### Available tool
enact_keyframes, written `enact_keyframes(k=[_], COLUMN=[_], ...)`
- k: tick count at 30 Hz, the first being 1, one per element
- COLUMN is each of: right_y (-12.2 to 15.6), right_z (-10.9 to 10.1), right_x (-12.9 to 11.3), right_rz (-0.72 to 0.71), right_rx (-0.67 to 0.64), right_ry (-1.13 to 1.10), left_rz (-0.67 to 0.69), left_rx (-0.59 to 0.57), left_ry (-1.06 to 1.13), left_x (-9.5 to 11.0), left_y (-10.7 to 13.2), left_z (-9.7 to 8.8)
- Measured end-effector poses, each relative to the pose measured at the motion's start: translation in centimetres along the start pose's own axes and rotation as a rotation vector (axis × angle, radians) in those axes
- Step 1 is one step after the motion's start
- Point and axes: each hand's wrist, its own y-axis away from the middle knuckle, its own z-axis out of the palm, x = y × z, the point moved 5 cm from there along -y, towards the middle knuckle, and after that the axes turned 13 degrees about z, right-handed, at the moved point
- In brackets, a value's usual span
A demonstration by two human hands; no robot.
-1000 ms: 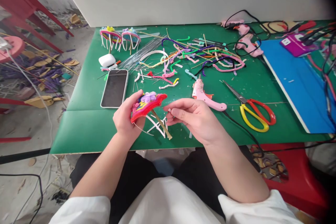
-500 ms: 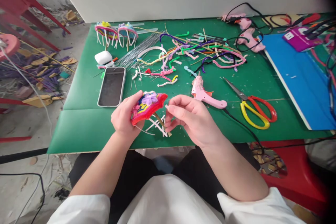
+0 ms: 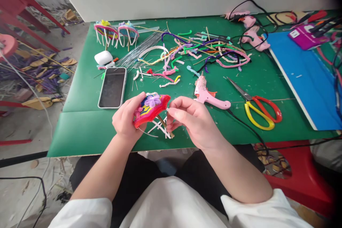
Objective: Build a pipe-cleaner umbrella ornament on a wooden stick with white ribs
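Note:
My left hand (image 3: pixel 127 117) is closed around the left side of a small pipe-cleaner umbrella (image 3: pixel 153 108), tilted, with a red rim and a lilac flower on top. Its thin wooden stick (image 3: pixel 161 122) points down to the right, and a fine pale strand hangs beneath my fingers. My right hand (image 3: pixel 187 115) pinches the end of a small white strip (image 3: pixel 167 109) close to the umbrella's right rim; most of the strip is hidden by my fingers. Several white strips (image 3: pixel 158 127) lie crossed on the green table (image 3: pixel 85 124) below the umbrella.
A pink glue gun (image 3: pixel 208 96) and scissors (image 3: pixel 258 108) lie to the right. A phone (image 3: pixel 112 87) is at the left, two finished-looking small umbrellas (image 3: pixel 105 30) behind it. Loose pipe cleaners (image 3: pixel 192 48) and wires (image 3: pixel 141 50) cover the back. A blue board (image 3: pixel 296 78) lies far right.
My right hand has brought the white strip slightly left and down, closer to the umbrella's rim. My left hand keeps its hold, and the view has shifted a little.

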Motion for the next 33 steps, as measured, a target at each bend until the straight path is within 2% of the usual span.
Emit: enact_keyframes(k=[3,8,17,28,33], right_y=[0.0,-0.1,-0.1,-0.1,-0.1], right_z=[-0.1,-0.1,-0.1,-0.1,-0.1], right_x=[0.1,0.1,0.2,0.1,0.1], right_rz=[-0.002,-0.023,-0.028,-0.033,-0.048], right_rx=[0.001,-0.003,0.017,0.020,0.001], right_ry=[0.015,0.043,0.063,0.049,0.020], left_rz=[-0.019,0.047,0.059,0.054,0.034], left_rx=[-0.003,-0.012,-0.068,-0.041,-0.025], left_ry=[0.003,-0.039,-0.113,-0.080,0.036], left_x=[0.0,0.3,0.5,0.3,-0.7], left_y=[-0.1,-0.3,-0.5,-0.4,0.7], left_z=[0.0,-0.2,-0.3,-0.2,0.0])
